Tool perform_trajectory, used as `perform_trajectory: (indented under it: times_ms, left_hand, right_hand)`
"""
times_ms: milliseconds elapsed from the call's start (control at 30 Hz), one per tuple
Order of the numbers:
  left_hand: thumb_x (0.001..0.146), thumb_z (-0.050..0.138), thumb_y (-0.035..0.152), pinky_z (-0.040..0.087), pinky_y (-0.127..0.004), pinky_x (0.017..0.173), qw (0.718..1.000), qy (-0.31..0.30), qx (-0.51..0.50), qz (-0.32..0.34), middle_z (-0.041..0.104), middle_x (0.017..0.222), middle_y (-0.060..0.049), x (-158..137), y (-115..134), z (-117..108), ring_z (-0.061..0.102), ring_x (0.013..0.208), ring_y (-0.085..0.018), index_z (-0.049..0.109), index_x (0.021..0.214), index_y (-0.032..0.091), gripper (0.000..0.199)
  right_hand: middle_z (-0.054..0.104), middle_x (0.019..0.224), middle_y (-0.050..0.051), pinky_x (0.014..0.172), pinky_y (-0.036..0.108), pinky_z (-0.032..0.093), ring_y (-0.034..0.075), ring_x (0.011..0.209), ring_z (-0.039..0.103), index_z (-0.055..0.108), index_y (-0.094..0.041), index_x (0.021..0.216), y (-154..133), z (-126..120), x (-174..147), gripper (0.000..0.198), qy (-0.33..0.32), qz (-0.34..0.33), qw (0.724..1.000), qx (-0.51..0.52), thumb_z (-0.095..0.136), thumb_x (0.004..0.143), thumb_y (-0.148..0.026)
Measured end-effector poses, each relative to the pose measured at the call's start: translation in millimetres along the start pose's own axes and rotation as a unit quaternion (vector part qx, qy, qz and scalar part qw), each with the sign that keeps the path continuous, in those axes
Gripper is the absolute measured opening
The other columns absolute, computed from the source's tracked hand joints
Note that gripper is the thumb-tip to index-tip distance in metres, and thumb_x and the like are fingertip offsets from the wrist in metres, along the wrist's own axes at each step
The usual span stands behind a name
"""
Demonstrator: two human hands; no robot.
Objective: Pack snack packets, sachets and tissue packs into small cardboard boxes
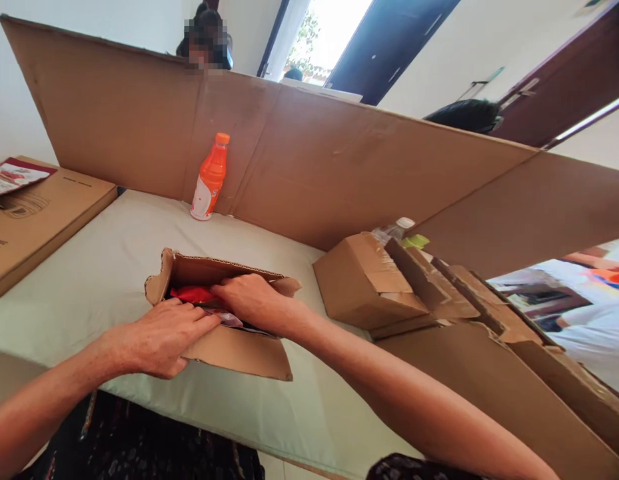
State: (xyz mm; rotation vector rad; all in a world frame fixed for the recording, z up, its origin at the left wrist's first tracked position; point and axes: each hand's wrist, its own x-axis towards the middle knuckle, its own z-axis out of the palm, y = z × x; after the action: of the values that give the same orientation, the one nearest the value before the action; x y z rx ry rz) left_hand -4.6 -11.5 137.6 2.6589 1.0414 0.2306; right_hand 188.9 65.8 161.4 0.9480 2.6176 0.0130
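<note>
A small open cardboard box (244,357) stands on the pale-covered table in front of me, its near flap folded outward. My left hand (162,337) grips the near side of this box, fingers over the rim and thumb lower down by the flap. Inside lies a bright red packet (192,294), with a clear plastic wrapper (230,319) closer to me. Reaching into the box from the right, my right hand (249,300) is against the red packet. Its fingertips are hidden, so I cannot tell whether they hold it.
An orange bottle (209,180) stands behind the box, near a tall cardboard screen (329,147). Cardboard boxes (359,277) with a clear bottle (402,228) are at right. At left, a flat carton (54,220) bears a red-and-white packet (19,175). People are beyond the screen.
</note>
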Motion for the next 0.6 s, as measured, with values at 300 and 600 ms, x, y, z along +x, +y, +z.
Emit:
perform_trajectory:
  times_ms: [300,600]
  left_hand:
    - [0.082,0.066,0.016,0.042,-0.057,0.118,0.99,0.13,0.028,0.041,0.048,0.154,-0.016,-25.8,12.6,-4.5,0.039,0.147,-0.036,0.048,0.141,0.019,0.063]
    - [0.093,0.065,0.043,0.047,-0.058,0.114,0.894,0.392,-0.1,-0.191,0.048,0.154,-0.011,-53.6,-4.3,38.7,0.051,0.139,-0.035,0.028,0.157,0.033,0.075]
  right_hand:
    - [0.073,0.122,0.012,0.085,0.035,0.055,0.026,0.108,0.071,0.067,-0.017,0.128,14.5,4.0,-23.0,0.035,0.074,0.033,0.992,0.097,0.047,0.099,-0.012]
    - [0.069,0.134,0.009,0.106,0.044,0.05,0.025,0.124,0.064,0.068,-0.02,0.131,57.7,7.7,-51.6,0.039,0.275,0.054,0.932,0.23,0.043,0.1,-0.022]
